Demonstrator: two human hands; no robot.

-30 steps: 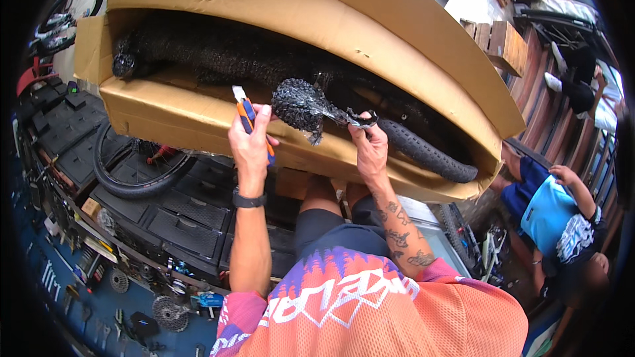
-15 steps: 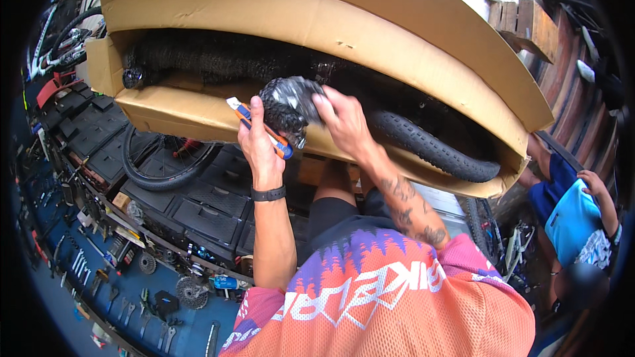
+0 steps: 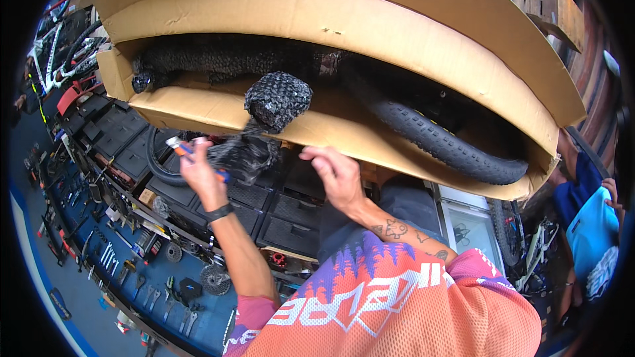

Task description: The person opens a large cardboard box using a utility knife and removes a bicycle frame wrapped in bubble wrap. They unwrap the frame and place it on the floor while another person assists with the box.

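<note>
My left hand (image 3: 202,172) is closed around an orange and blue utility knife (image 3: 182,147), its pale end pointing up and left. Beside that hand hangs a blurred strip of black bubble wrap (image 3: 248,155); whether my fingers also hold it I cannot tell. The strip runs up to a rounded bundle in black bubble wrap (image 3: 278,101), at the near wall of a long cardboard box (image 3: 410,152). My right hand (image 3: 337,175) is empty below the box edge, fingers loosely bent and apart. Inside the box lie a knobby black bicycle tyre (image 3: 450,145) and a long wrapped part (image 3: 205,59).
Under the box stand black storage crates (image 3: 231,215) and a bicycle wheel (image 3: 162,158). Wrenches (image 3: 109,261) and cassette sprockets (image 3: 215,279) lie at lower left. Another person in a light blue garment (image 3: 591,228) is at the right, near a wooden crate (image 3: 561,13).
My right hand has let go of the bundle and moved down. My left hand, with the knife, has moved left and down. A strip of bubble wrap now hangs loose below the bundle.
</note>
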